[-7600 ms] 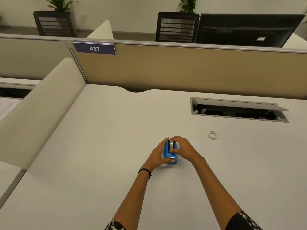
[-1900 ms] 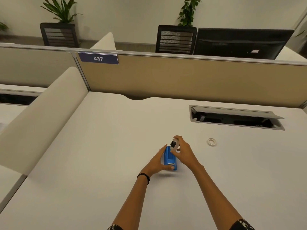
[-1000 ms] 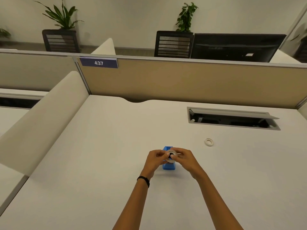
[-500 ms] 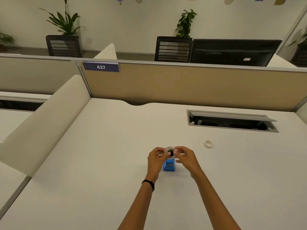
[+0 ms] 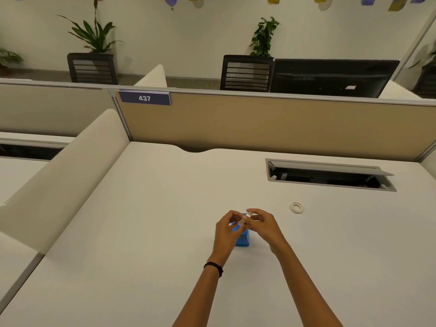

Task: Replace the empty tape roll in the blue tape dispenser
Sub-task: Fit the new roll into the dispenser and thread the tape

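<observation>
One text could be read — white digits "437" on a dark blue plate (image 5: pixel 144 98) hung from the top rail of the tan partition (image 5: pixel 259 123), at its left end. Nothing else was legible.

**Smooth, shiny, soft**

Smooth matt white desk (image 5: pixel 141 232) – plain, no shine. Shiny blue plastic tape dispenser (image 5: pixel 243 240). See-through glossy tape roll (image 5: pixel 243 220). Soft tan cloth wall (image 5: pixel 259 123), grey metal rim. Black band (image 5: pixel 214 267) – matt.
</observation>
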`<state>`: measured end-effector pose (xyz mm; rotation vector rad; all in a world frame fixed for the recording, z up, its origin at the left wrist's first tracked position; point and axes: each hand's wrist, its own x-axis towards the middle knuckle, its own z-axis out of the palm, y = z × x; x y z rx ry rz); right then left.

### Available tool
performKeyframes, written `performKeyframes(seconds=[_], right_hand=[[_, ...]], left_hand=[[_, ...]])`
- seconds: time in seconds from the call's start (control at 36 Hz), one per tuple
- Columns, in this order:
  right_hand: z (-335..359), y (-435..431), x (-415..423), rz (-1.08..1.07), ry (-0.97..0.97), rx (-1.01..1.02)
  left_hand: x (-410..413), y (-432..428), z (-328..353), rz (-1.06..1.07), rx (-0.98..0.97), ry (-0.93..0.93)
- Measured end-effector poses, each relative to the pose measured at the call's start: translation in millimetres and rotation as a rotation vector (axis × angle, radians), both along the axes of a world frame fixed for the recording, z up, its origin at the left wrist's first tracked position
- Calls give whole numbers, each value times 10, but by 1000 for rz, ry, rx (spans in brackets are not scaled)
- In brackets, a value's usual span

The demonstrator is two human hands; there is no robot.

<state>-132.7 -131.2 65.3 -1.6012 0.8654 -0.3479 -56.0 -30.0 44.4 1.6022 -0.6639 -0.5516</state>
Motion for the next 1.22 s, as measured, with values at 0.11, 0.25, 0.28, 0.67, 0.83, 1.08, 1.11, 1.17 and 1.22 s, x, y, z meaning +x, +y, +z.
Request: performKeyframes(seconds=[0.11, 0.25, 0.28, 0.67, 0.83, 1.08, 1.11, 1.17, 1.22], right_hand=[[-10, -38, 31, 11, 13, -57], [-34, -96, 86, 47, 33, -146], [-44, -108, 99, 65, 36, -173], [-226, -187, 206, 386, 200, -445], [-294, -200, 231, 412, 203, -455], [-325, -220, 227, 408, 213, -454], [-322, -224, 232, 412, 214, -458], [-316, -232, 243, 421, 219, -478], [-304, -234, 256, 424, 223, -491]], left_hand=[[65, 42, -68, -56, -7, -33], [157, 74, -190, -133, 135, -36], [182, 82, -225, -166, 179, -32], [355, 55, -575, -366, 376, -70], [370, -35, -583, -345, 355, -65], [400, -83, -609, -341, 365, -84], [401, -85, -616, -341, 369, -87], [406, -89, -627, -342, 379, -94], [411, -93, -641, -343, 387, -99]])
